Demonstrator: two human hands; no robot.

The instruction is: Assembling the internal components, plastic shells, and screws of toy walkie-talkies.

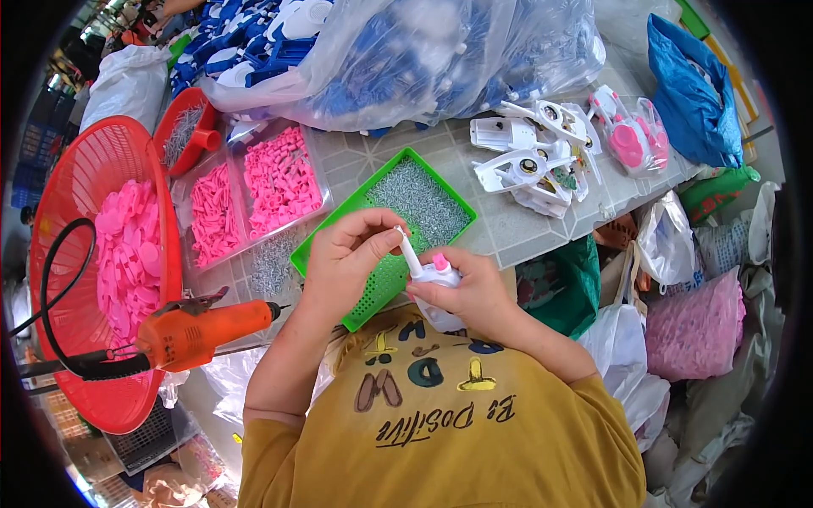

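Note:
My right hand (474, 290) is closed around a white plastic housing (440, 315) with a pink knob (440, 262) on top. A thin white plastic stem (410, 256) stands up beside the knob, its lower end against the housing. At the stem's upper end, the thumb and forefinger of my left hand (349, 254) are pinched together. Whether a small part also sits between those fingertips cannot be made out. Both hands are over the near part of a green tray (464, 203) that holds many small metal screws (415, 200). My palm and fingers hide much of the housing.
An orange electric screwdriver (203, 330) hangs at the left before a red basket (110, 423) of pink parts. Clear boxes of small pink pieces (279, 178) stand beside the tray. White assemblies (538, 157) lie right on the table; bagged blue parts (423, 68) fill the back.

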